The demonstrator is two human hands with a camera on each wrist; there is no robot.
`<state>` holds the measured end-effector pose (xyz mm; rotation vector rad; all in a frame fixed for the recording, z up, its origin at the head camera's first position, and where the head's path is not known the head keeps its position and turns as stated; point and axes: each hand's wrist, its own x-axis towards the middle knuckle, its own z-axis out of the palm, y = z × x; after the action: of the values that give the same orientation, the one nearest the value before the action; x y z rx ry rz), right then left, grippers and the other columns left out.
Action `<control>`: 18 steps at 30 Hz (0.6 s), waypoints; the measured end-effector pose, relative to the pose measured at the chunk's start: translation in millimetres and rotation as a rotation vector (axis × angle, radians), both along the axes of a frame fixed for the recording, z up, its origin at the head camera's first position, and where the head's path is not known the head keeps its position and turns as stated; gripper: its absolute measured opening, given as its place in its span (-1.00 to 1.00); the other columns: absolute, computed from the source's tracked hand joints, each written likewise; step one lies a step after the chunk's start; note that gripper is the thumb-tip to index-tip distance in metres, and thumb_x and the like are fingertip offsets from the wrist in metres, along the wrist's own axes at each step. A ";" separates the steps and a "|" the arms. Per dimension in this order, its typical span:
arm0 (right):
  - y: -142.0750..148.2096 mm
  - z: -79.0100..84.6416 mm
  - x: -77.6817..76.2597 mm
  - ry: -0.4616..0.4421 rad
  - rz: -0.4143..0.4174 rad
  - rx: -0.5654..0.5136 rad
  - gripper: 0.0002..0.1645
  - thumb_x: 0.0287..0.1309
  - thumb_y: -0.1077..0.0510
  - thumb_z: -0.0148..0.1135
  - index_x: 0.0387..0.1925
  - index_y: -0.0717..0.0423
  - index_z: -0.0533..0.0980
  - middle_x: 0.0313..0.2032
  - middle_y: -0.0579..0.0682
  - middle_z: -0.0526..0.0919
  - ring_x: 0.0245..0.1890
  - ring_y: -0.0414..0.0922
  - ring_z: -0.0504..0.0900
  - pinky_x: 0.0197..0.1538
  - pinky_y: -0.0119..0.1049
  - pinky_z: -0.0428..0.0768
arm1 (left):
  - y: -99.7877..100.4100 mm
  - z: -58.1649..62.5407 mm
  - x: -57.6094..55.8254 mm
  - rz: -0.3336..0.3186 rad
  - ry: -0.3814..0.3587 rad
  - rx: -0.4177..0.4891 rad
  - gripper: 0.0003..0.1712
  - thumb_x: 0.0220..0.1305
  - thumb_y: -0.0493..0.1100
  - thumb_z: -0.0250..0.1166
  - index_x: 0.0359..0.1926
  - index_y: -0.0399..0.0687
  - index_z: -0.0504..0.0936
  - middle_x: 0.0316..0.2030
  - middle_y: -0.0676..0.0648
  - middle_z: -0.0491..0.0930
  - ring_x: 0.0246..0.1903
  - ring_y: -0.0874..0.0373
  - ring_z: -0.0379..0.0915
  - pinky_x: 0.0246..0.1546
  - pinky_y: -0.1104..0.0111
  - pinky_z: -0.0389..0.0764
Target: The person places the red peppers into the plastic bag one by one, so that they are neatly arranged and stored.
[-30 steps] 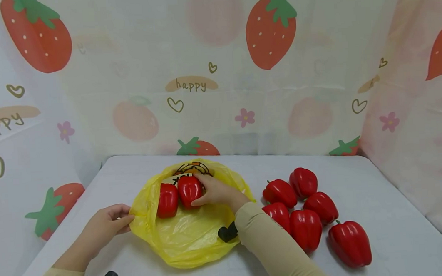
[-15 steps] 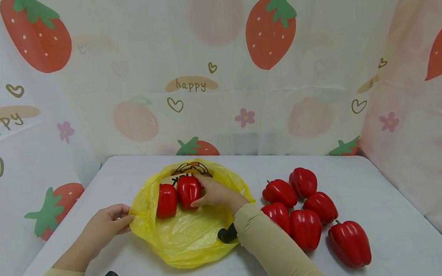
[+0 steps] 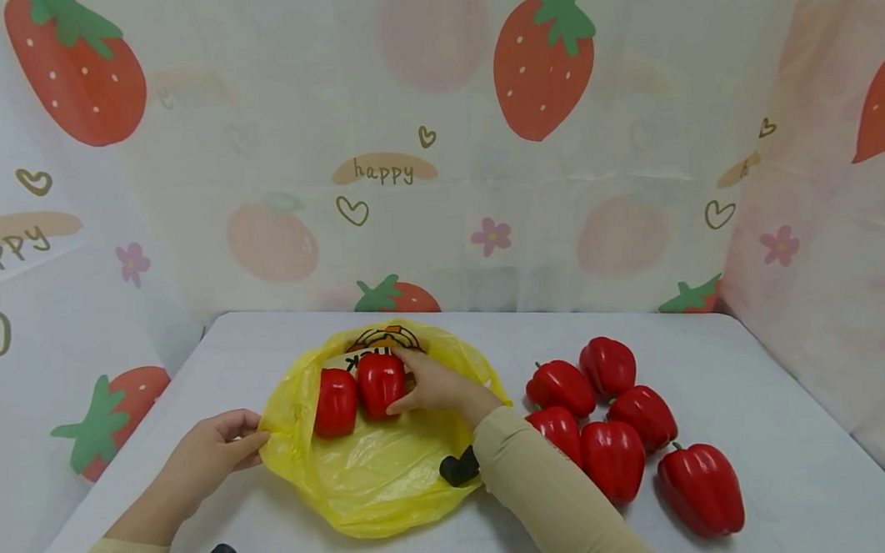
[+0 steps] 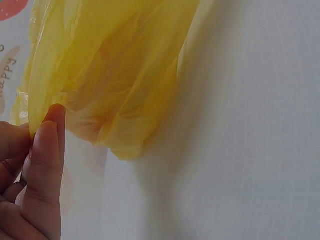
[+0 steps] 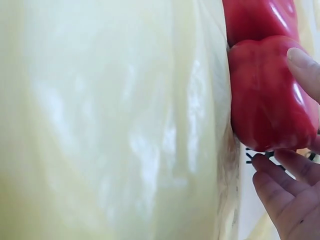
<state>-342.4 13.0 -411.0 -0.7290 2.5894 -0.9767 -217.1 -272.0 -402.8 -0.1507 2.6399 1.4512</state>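
Observation:
A yellow plastic bag (image 3: 378,489) lies mouth-up on the table, with dark printing on its inner far side. My left hand (image 3: 211,447) pinches the bag's left rim between thumb and fingers, as the left wrist view shows up close at the fingertips (image 4: 46,140). Inside the bag are two glossy red bell peppers. The right one (image 3: 381,386) is held by my right hand (image 3: 441,389), thumb on the near side and fingers around the far end. Right beside it sits the left bell pepper (image 3: 335,403), touching it in the right wrist view.
Several more red bell peppers stand in a cluster right of the bag, one pepper (image 3: 700,490) nearest the front. My right forearm passes over the bag's right rim. A strawberry-print cloth (image 3: 447,226) rises behind the white table (image 3: 781,426) and at both sides.
Almost nothing differs. Both hands keep their holds on the bag rim and the right bell pepper, and the whole view shifts only by a few pixels.

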 end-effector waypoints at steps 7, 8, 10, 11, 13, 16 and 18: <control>8.3 7.2 1.9 0.006 0.038 -0.009 0.08 -0.12 -0.03 0.42 0.37 0.03 0.03 0.29 -0.01 0.22 0.19 -0.07 0.31 0.22 -0.26 0.35 | -0.3 -0.8 0.5 -0.002 -0.002 0.009 -0.58 0.19 -0.01 0.23 -0.06 -0.23 0.52 -0.21 -0.09 0.57 -0.29 0.14 0.52 -0.23 0.35 0.62; 9.8 8.4 2.0 0.002 0.041 -0.010 0.07 -0.11 -0.02 0.41 0.37 0.03 0.04 0.29 -0.01 0.21 0.19 -0.07 0.32 0.21 -0.26 0.36 | -0.2 -0.6 0.5 -0.003 -0.004 0.006 -0.58 0.19 -0.01 0.23 -0.06 -0.23 0.52 -0.21 -0.08 0.57 -0.29 0.14 0.52 -0.23 0.34 0.62; 12.9 11.8 2.6 0.008 0.043 0.002 0.04 -0.10 -0.03 0.40 0.36 0.02 0.06 0.29 -0.02 0.21 0.18 -0.07 0.34 0.20 -0.25 0.37 | -0.2 -0.6 0.1 -0.004 -0.002 0.001 -0.58 0.20 -0.01 0.23 -0.06 -0.23 0.52 -0.21 -0.08 0.57 -0.29 0.14 0.52 -0.22 0.33 0.62; 14.5 13.8 3.1 0.010 0.045 0.005 0.03 -0.10 -0.03 0.40 0.36 0.03 0.08 0.29 -0.02 0.22 0.19 -0.06 0.34 0.19 -0.25 0.38 | -0.2 -0.5 0.1 -0.004 -0.002 -0.001 -0.59 0.20 -0.01 0.22 -0.06 -0.23 0.52 -0.21 -0.08 0.57 -0.29 0.14 0.52 -0.22 0.34 0.62; 17.8 18.6 4.2 0.009 0.054 0.002 0.01 -0.09 -0.03 0.39 0.35 0.03 0.09 0.29 -0.02 0.23 0.18 -0.04 0.36 0.17 -0.24 0.41 | 0.3 0.2 0.3 -0.003 -0.003 -0.001 -0.58 0.20 -0.01 0.22 -0.06 -0.23 0.51 -0.21 -0.08 0.57 -0.29 0.15 0.52 -0.22 0.33 0.62; 23.1 27.3 6.4 0.007 0.075 -0.005 -0.02 -0.07 -0.02 0.38 0.35 0.02 0.10 0.28 0.00 0.25 0.18 -0.03 0.37 0.16 -0.22 0.43 | 0.9 1.2 0.5 -0.003 -0.005 -0.001 -0.58 0.20 -0.01 0.23 -0.06 -0.24 0.51 -0.21 -0.08 0.57 -0.29 0.15 0.52 -0.22 0.33 0.62; 26.7 33.0 7.4 0.008 0.093 -0.011 -0.02 -0.05 -0.02 0.37 0.35 0.02 0.09 0.27 0.03 0.26 0.19 -0.04 0.36 0.16 -0.22 0.43 | 1.6 2.3 1.0 -0.003 -0.005 -0.001 -0.58 0.20 -0.01 0.23 -0.06 -0.24 0.51 -0.22 -0.08 0.57 -0.29 0.15 0.52 -0.22 0.34 0.62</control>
<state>-335.0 39.8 -378.0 -0.8496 2.5342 -0.9624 -216.2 -270.4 -400.5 -0.1500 2.6352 1.4466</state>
